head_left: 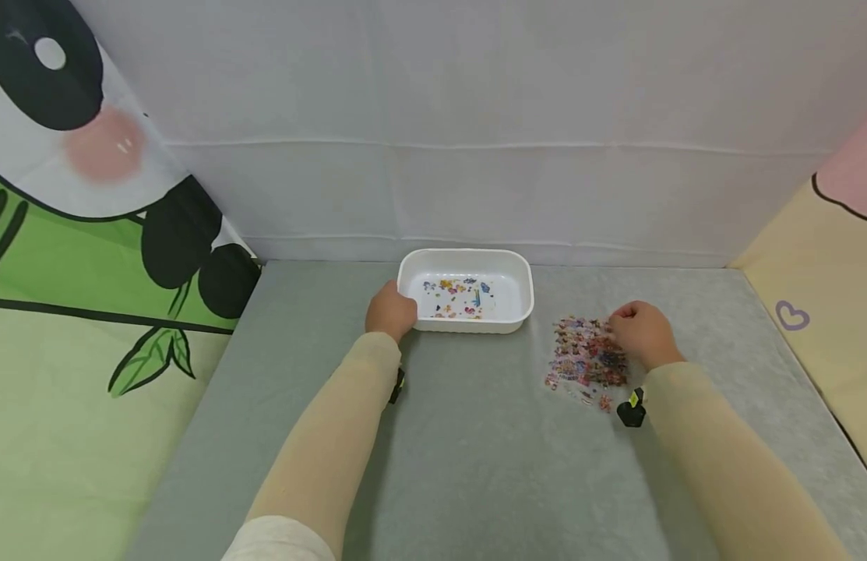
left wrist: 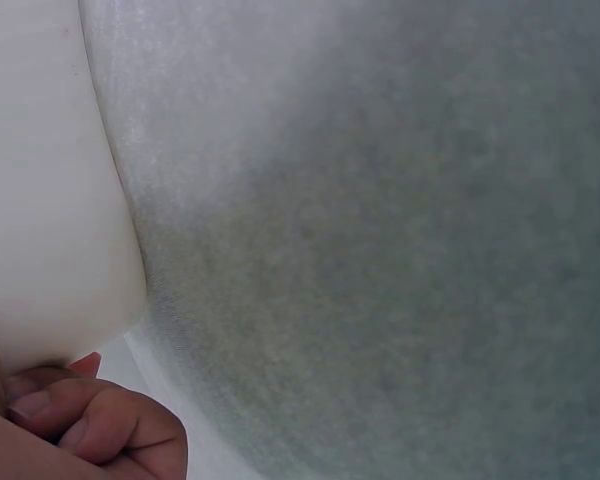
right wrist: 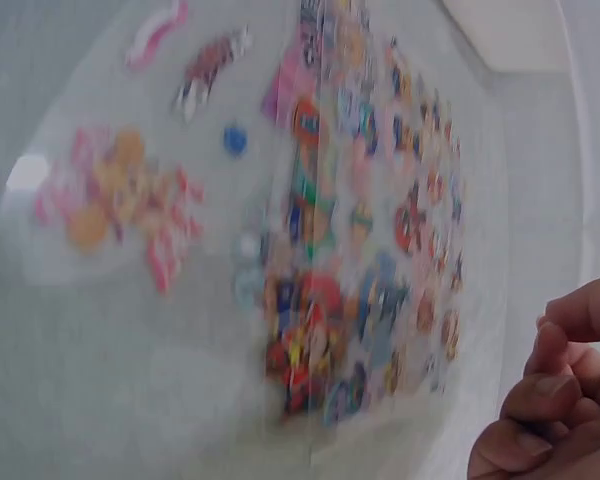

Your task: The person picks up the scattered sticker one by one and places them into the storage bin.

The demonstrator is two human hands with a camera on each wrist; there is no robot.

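A white rectangular plastic tub [head_left: 466, 326] stands on the grey table, with small colourful stickers [head_left: 457, 292] scattered over its floor. My left hand [head_left: 389, 312] grips the tub's left end. In the left wrist view, the curled fingers [left wrist: 110, 425] tuck in at the tub's pale side wall [left wrist: 50, 200]. To the right lie clear sheets of cartoon stickers [head_left: 580, 354], blurred in the right wrist view. At their upper right corner is my right hand [head_left: 645, 333], its fingers curled and thumb against the forefinger; nothing shows between them. A bear-like pink sticker [right wrist: 125, 190] sits near the sheet's edge.
Grey cloth covers the table [head_left: 475, 452]. A white curtain [head_left: 461, 195] hangs right behind the tub. Printed cloth panels flank the table, green with a cartoon face [head_left: 61, 257] on the left and yellow [head_left: 819, 288] on the right.
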